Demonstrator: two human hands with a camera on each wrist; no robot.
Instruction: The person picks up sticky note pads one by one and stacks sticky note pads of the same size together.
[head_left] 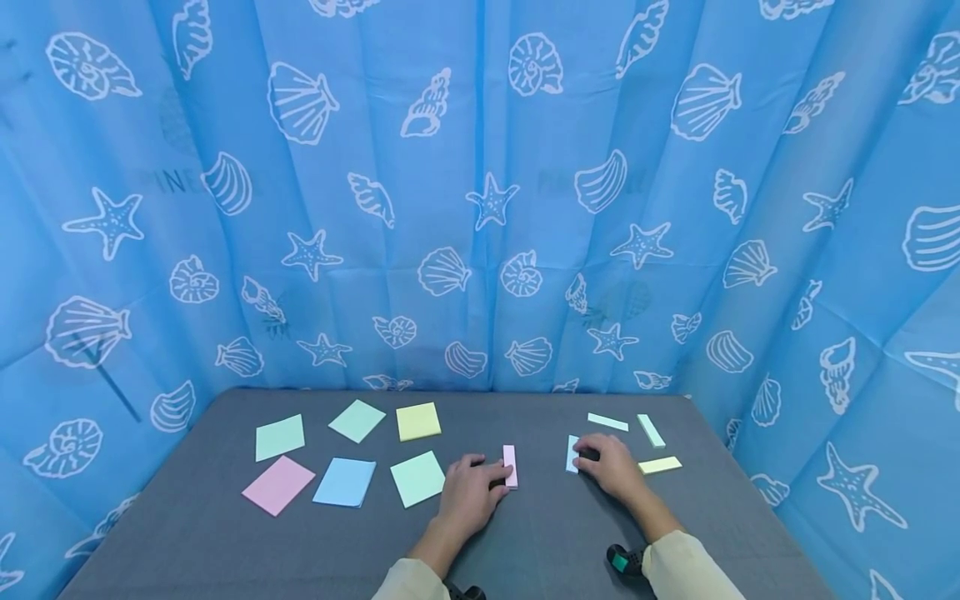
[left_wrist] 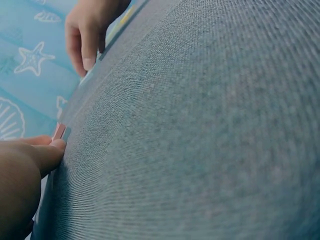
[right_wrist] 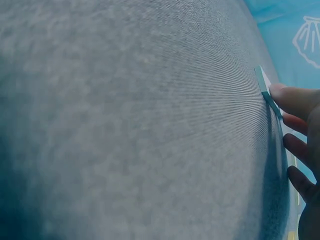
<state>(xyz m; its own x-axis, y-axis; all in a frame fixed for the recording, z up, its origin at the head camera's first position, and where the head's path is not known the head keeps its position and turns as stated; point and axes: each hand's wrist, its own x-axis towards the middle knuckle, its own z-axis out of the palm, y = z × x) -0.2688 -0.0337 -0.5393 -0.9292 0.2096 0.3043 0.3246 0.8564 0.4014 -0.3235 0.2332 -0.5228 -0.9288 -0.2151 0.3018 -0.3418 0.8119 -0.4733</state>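
Observation:
My left hand (head_left: 467,493) pinches the lower end of a narrow pink sticky note pad (head_left: 510,460) between thumb and forefinger. In the left wrist view this pink pad (left_wrist: 59,131) shows at the fingertips, close to the grey cloth. To the right, my right hand (head_left: 609,467) holds the right side of a narrow light blue sticky note pad (head_left: 572,455) with thumb and forefinger. The right wrist view has the thumb against this blue pad (right_wrist: 262,81), its other fingers spread below. Both narrow pads stand roughly lengthwise away from me, with a gap of cloth between them.
Square sticky note pads lie left: a pink one (head_left: 278,485), a blue one (head_left: 344,482), a yellow one (head_left: 418,422) and several green, one (head_left: 417,479) beside my left hand. Narrow white-green (head_left: 607,422), green (head_left: 651,431) and yellow (head_left: 660,465) pads lie right. A blue curtain (head_left: 487,317) hangs behind.

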